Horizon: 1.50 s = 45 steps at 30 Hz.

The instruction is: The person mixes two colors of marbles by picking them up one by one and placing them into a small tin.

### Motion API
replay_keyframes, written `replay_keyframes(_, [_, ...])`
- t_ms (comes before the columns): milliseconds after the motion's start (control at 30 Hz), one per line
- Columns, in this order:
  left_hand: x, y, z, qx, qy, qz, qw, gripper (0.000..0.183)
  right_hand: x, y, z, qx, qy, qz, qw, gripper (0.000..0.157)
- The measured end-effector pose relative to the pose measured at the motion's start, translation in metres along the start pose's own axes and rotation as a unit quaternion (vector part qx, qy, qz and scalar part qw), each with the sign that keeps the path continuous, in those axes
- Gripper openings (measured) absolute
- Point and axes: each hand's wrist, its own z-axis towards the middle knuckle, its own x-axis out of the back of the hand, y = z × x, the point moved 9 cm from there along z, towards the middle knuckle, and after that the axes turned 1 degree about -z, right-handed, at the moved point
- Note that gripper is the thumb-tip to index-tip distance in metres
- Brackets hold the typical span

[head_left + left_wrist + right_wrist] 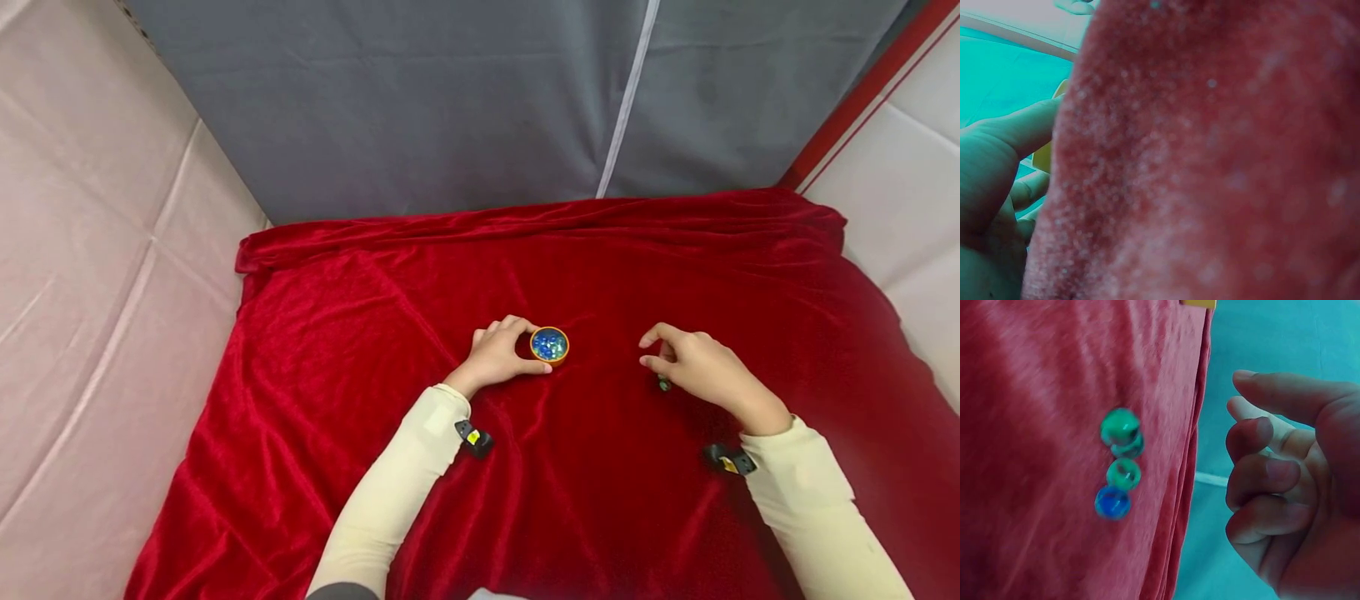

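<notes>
My left hand holds a small round tub with a yellow-orange rim, thumb at its near side and index finger at its far side. Blue and greenish glass marbles fill the tub. In the left wrist view, cloth covers most of the tub. To the right, my right hand hovers by a few loose marbles on the cloth. The right wrist view shows these as green marbles and a blue marble in a row. Its thumb and index finger stand apart, the other fingers loosely curled, holding nothing visible.
Wrinkled red velvet cloth covers the table, with a raised fold along the back edge. A grey curtain hangs behind. Pale fabric walls stand at both sides.
</notes>
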Motion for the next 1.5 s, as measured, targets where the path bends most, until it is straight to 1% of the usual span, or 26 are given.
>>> replay_keyframes(400, [0.000,-0.001,0.000,-0.005,0.003,-0.007,1.0000,0.063,0.004,0.029,-0.014,-0.027,0.005,-0.001,1.000,0.022])
replay_keyframes(700, [0.001,0.001,-0.002,-0.004,0.003,-0.012,0.9999,0.063,0.004,0.045,-0.026,-0.025,0.023,-0.006,0.999,0.019])
replay_keyframes(900, [0.000,0.001,-0.002,-0.003,0.001,-0.015,0.9999,0.062,0.000,0.056,-0.030,-0.032,0.020,-0.004,0.999,0.018])
replay_keyframes(1233, [0.000,0.000,-0.001,-0.004,0.004,-0.014,0.9999,0.063,-0.010,0.067,-0.032,-0.042,0.006,0.010,0.999,0.019])
replay_keyframes(1500, [0.000,0.000,0.000,-0.001,0.005,-0.008,1.0000,0.064,-0.013,0.070,-0.030,-0.044,0.000,0.013,0.999,0.021])
